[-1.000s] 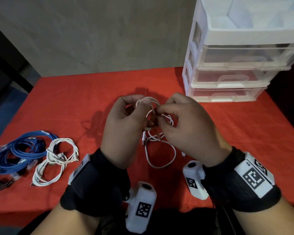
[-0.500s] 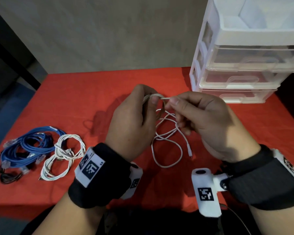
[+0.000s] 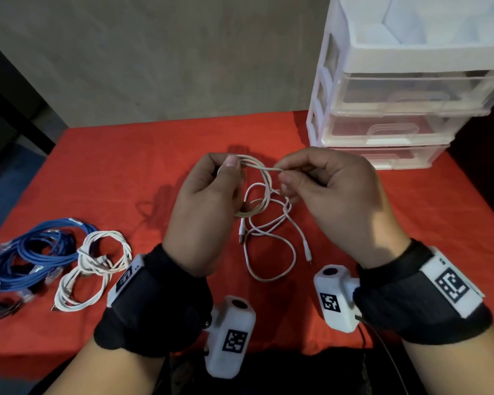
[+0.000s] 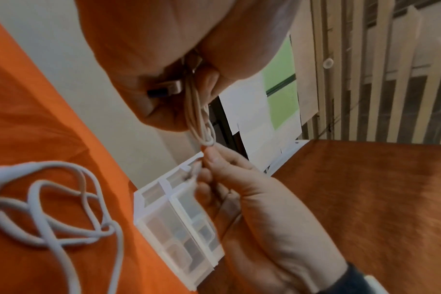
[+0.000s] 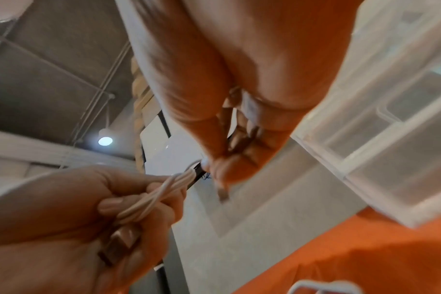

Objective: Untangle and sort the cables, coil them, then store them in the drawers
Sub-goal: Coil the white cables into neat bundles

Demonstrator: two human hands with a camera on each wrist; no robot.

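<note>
Coiling step: left hand [image 3: 208, 192] grips white cable [image 3: 264, 195] loops; right hand [image 3: 334, 192], at 3 o'clock, pinches strand. Next: another wrap.

1 drawer unit [image 3: 334, 81] w/ 3 clear drawers, 1 blue cable bundle [image 3: 32, 252], 1 coiled white cable [image 3: 97, 266], 2 hands

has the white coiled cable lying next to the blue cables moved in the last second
No. The white coiled cable keeps its place beside the blue cable bundle on the red tablecloth; only the head camera shifted.
</note>
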